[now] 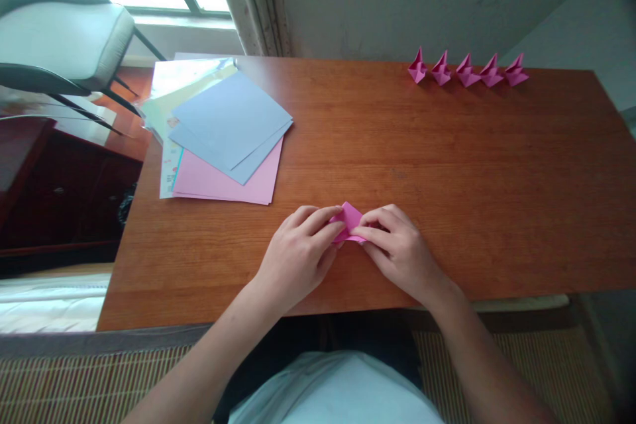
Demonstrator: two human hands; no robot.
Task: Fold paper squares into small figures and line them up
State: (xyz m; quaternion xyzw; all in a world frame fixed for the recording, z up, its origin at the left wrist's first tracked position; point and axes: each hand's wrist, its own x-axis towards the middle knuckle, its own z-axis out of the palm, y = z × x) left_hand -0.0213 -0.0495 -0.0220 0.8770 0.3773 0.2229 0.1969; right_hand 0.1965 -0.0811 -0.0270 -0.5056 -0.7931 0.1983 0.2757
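A small folded piece of pink paper point(350, 220) lies on the wooden table point(447, 165) near its front edge. My left hand point(301, 252) pinches its left side with fingers closed over it. My right hand point(397, 248) grips its right side, fingers pressed onto the paper. Most of the piece is hidden under my fingers.
A stack of blue and pink paper sheets point(226, 139) lies at the table's left, over a plastic sleeve. Several finished pink folded figures point(466, 70) stand in a row at the far right edge. A grey chair point(59, 33) stands beyond the left corner.
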